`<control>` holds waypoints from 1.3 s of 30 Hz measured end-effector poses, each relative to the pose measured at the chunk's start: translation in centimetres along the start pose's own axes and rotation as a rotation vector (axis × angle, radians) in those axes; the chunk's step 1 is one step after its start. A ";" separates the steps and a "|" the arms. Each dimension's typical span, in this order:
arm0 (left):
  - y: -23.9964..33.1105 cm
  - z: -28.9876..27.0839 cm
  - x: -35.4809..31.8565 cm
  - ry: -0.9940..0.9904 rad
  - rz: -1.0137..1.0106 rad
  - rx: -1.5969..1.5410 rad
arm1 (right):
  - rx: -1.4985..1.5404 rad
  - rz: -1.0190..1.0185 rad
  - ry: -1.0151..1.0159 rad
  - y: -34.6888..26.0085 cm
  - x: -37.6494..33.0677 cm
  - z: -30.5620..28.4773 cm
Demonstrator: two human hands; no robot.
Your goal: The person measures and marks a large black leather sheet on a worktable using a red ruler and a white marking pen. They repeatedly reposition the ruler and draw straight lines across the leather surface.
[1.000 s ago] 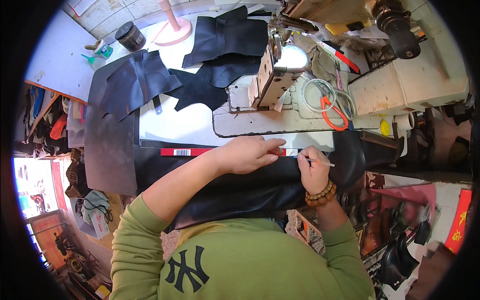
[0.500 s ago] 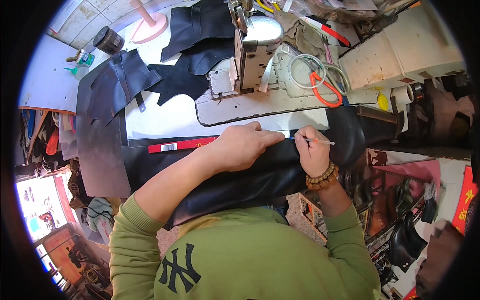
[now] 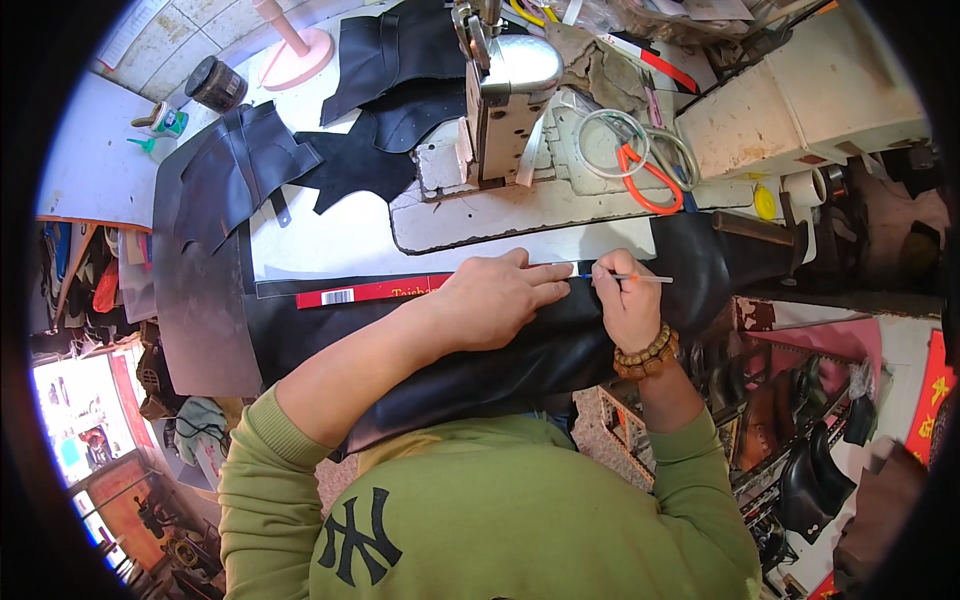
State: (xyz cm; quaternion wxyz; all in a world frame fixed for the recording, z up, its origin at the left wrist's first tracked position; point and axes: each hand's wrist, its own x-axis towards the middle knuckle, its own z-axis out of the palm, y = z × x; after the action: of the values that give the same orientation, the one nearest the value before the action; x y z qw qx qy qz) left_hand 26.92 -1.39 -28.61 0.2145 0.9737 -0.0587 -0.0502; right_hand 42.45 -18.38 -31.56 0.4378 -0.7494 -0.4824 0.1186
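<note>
My left hand [image 3: 500,298] lies flat, fingers together, pressing on a large black leather sheet [image 3: 520,370] and a red ruler [image 3: 370,292] that runs along its upper edge. My right hand [image 3: 627,300] pinches a thin white marking pen [image 3: 640,279], its tip at the ruler's right end on the leather. A wooden bead bracelet sits on the right wrist. The leather drapes over the table edge toward my lap.
A white sewing machine [image 3: 505,90] stands just beyond the hands. Orange-handled scissors [image 3: 645,175] lie on its bed at right. Black leather pieces [image 3: 240,170] are piled at left and back. A pink stand [image 3: 295,45] and a dark jar [image 3: 215,85] sit far left.
The view has tilted down and closer. My right hand has shifted slightly right with the pen along the ruler's edge. The left hand stays pressed on the ruler.
</note>
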 end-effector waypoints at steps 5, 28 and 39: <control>0.6 0.3 -0.2 0.017 -0.019 0.052 | -0.025 0.000 -0.008 0.0 0.4 0.0; 2.7 2.5 -0.4 0.075 -0.092 0.156 | 0.027 0.041 0.028 -0.2 -0.5 0.1; 4.8 5.1 -4.4 0.324 -0.190 0.219 | -0.261 -0.304 -0.055 -2.0 -0.9 1.7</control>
State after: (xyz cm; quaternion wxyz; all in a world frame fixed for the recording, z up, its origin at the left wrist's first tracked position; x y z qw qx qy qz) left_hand 21.49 -7.20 -30.92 0.1084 0.9876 0.0635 0.0938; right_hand 39.75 -17.92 -31.22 0.3366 -0.7148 -0.6129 0.0080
